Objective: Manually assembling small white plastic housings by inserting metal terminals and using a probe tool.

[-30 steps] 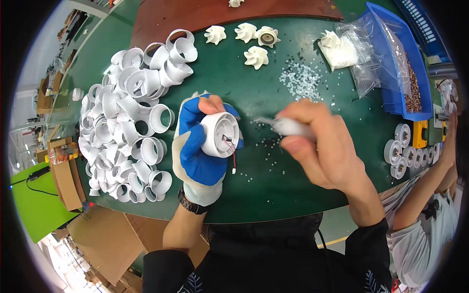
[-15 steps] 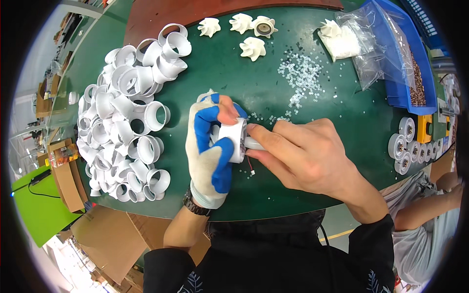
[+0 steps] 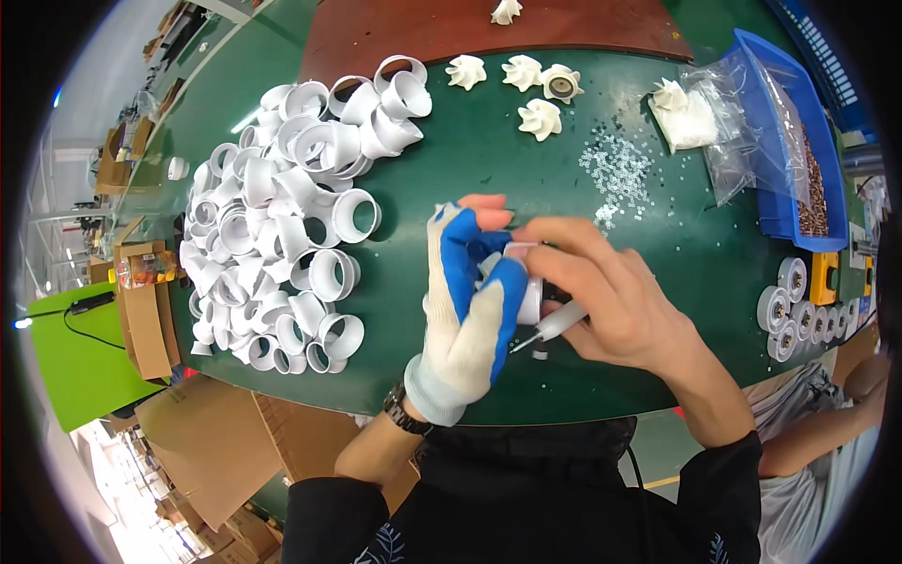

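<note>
My left hand [image 3: 465,324], in a white glove with blue-coated parts and bare fingertips, is closed round a white plastic ring-shaped housing [image 3: 531,303], mostly hidden by the fingers. My bare right hand [image 3: 615,305] reaches in from the right, its thumb and forefinger at the housing's top. It also grips a white-handled tool [image 3: 564,321] with a thin metal tip slanting down to the left. A small dark-and-white piece [image 3: 540,352] shows just below that tip; what it is I cannot make out.
White pipe fittings [image 3: 272,216] are heaped at the left. White impellers [image 3: 540,119] stand at the back, near scattered tiny rings [image 3: 615,169]. A clear bag [image 3: 733,141] lies against a blue bin [image 3: 775,207] of small copper-coloured parts. Round white parts [image 3: 775,310] and another person's arm [image 3: 817,432] are at the right.
Both hands now work closer together, with the housing turned and more covered. The tool has swung from pointing into the housing to slanting down-left beside it. The whole view has shifted.
</note>
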Available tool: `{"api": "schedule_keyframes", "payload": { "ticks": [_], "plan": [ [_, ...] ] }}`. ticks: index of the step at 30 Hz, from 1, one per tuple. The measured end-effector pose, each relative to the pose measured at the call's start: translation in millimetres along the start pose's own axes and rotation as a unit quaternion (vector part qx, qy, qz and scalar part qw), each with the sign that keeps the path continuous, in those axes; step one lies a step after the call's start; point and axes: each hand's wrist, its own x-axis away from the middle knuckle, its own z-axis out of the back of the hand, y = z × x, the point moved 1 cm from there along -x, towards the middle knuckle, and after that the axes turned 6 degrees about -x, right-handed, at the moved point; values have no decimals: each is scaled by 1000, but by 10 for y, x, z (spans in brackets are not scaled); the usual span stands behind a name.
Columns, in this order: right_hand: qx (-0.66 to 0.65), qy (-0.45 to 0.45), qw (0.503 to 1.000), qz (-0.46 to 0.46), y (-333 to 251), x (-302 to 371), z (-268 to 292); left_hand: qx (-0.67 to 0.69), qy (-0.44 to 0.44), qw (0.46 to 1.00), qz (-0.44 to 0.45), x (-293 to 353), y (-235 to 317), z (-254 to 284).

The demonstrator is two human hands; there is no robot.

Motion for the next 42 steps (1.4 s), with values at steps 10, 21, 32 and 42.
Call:
{"api": "schedule_keyframes", "payload": {
  "ticks": [10,21,32,42],
  "plan": [
    [-172,38,982,-75,42,52,-42,-455,104,882,-59,-166,-308,763],
    [-230,85,953,-178,190,82,184,-432,-99,865,-235,-260,43,320],
    [-410,76,868,-271,247,66,125,-166,-110,923,-329,-374,-163,252],
    [-415,94,865,-267,255,59,54,76,-79,990,-92,-249,-238,113]
  ]
}}
